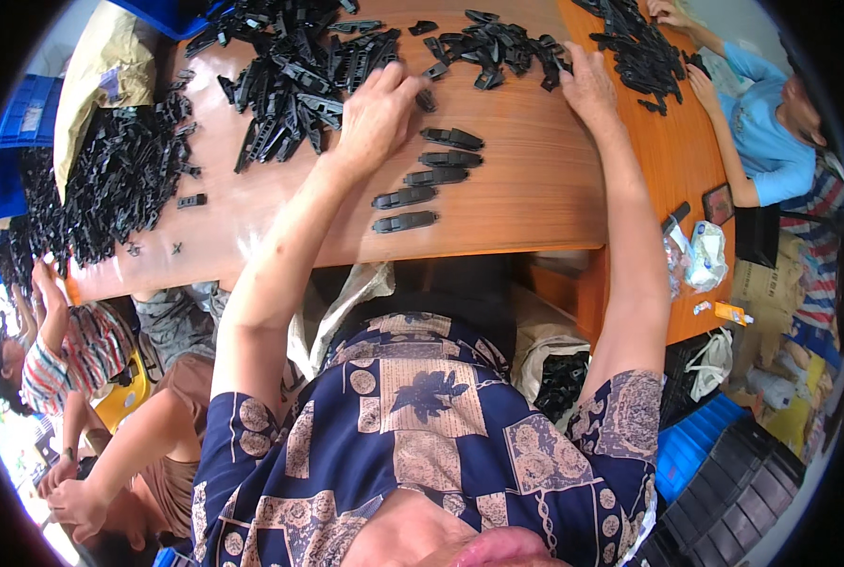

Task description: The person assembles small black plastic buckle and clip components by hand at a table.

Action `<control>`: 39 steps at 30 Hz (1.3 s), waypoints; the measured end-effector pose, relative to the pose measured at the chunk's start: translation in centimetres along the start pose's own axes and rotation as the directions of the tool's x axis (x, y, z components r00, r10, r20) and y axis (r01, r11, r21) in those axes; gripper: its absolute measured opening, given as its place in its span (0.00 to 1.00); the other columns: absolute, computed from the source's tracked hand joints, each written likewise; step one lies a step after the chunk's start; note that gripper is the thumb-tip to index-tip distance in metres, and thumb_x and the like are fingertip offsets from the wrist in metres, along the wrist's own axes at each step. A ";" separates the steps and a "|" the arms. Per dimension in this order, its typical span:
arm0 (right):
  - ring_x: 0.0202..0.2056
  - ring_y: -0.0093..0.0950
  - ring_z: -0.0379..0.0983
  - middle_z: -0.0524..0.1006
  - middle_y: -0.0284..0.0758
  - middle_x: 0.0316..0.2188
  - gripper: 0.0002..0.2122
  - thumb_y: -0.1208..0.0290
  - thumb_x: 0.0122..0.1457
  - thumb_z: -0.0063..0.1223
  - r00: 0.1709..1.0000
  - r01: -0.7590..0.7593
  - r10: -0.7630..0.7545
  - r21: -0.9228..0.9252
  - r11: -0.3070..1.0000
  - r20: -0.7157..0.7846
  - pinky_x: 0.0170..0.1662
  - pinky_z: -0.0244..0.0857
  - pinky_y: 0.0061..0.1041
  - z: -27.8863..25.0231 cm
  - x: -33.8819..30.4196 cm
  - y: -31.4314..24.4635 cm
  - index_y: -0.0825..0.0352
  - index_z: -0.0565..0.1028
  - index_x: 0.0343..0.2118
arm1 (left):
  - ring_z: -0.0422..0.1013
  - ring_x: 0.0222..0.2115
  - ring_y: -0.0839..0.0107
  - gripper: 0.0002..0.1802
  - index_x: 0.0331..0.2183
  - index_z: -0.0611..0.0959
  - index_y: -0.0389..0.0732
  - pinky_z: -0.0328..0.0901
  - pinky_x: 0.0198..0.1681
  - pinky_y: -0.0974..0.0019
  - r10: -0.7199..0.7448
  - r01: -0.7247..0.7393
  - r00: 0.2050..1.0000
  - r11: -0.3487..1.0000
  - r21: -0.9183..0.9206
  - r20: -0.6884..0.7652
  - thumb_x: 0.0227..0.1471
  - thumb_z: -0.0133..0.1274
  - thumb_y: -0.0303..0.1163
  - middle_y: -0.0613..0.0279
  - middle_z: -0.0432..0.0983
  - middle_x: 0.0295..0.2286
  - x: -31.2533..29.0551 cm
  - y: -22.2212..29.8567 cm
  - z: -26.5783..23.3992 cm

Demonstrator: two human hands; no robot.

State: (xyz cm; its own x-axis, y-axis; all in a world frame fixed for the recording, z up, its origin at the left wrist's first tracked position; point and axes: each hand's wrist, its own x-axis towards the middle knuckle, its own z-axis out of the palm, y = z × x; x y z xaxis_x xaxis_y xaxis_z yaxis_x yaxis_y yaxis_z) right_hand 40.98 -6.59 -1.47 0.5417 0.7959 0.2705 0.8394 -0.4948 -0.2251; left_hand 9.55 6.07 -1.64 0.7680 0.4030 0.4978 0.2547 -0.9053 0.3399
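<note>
My left hand (377, 115) is at the right edge of a big pile of long black plastic parts (294, 80). Its fingers are bent and closed around a small black plastic piece (426, 100) that shows at the fingertips. Farther right, my right hand (590, 87) reaches to the end of a smaller heap of short black plastic pieces (498, 49). Thumb and fingers there pinch a black piece (552, 76), partly hidden by them. Between my forearms, several black clip-like parts (405, 222) lie in a loose column on the wooden table (526, 203).
Another black pile (110, 180) spills from a tan bag (110, 71) at left, by blue bins (30, 113). A blue-shirted person (772, 123) works at right near more parts (639, 52). A phone (718, 203) and tissue pack (706, 255) lie there. Other people sit at lower left.
</note>
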 end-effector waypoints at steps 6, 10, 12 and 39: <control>0.50 0.46 0.71 0.72 0.42 0.45 0.15 0.75 0.60 0.56 0.979 0.192 -0.195 0.045 0.980 0.055 0.51 0.68 0.45 1.0 -1.2 0.5 0.61 0.75 0.50 | 0.70 0.45 0.64 0.13 0.40 0.81 0.46 0.64 0.46 0.57 0.117 -0.192 0.968 0.917 0.350 0.223 0.49 0.56 0.26 0.66 0.74 0.39 2.9 -1.9 0.6; 0.47 0.41 0.72 0.74 0.36 0.43 0.12 0.72 0.58 0.60 0.962 0.268 -0.270 0.066 0.961 0.037 0.49 0.69 0.41 0.4 -3.8 -1.0 0.62 0.76 0.45 | 0.72 0.43 0.64 0.10 0.39 0.79 0.46 0.65 0.47 0.57 0.138 -0.241 0.941 0.913 0.328 0.308 0.52 0.56 0.28 0.66 0.75 0.37 2.5 -1.3 1.0; 0.47 0.37 0.72 0.75 0.34 0.43 0.12 0.71 0.59 0.60 0.953 0.302 -0.304 0.064 0.951 0.018 0.50 0.68 0.37 0.0 -4.6 -1.6 0.62 0.76 0.46 | 0.71 0.42 0.64 0.09 0.38 0.78 0.45 0.65 0.46 0.58 0.180 -0.257 0.950 0.915 0.311 0.257 0.53 0.57 0.30 0.65 0.74 0.36 1.9 -1.0 1.6; 0.31 0.36 0.74 0.73 0.36 0.28 0.09 0.66 0.60 0.60 0.892 0.419 -0.450 0.299 0.858 0.040 0.37 0.68 0.34 -2.1 -7.9 -5.3 0.65 0.79 0.40 | 0.72 0.44 0.55 0.15 0.41 0.82 0.41 0.69 0.46 0.55 -0.132 0.144 0.987 0.978 -0.149 0.092 0.51 0.63 0.33 0.58 0.73 0.37 -1.0 0.1 3.1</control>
State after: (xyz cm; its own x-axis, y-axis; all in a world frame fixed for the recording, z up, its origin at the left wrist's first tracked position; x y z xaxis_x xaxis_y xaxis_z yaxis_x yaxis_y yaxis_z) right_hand 32.34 -11.04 -0.41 0.1039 0.9467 0.3048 0.9331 0.0133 -0.3594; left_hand 10.68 5.14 -4.55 0.7788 0.5044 0.3729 0.2725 -0.8075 0.5232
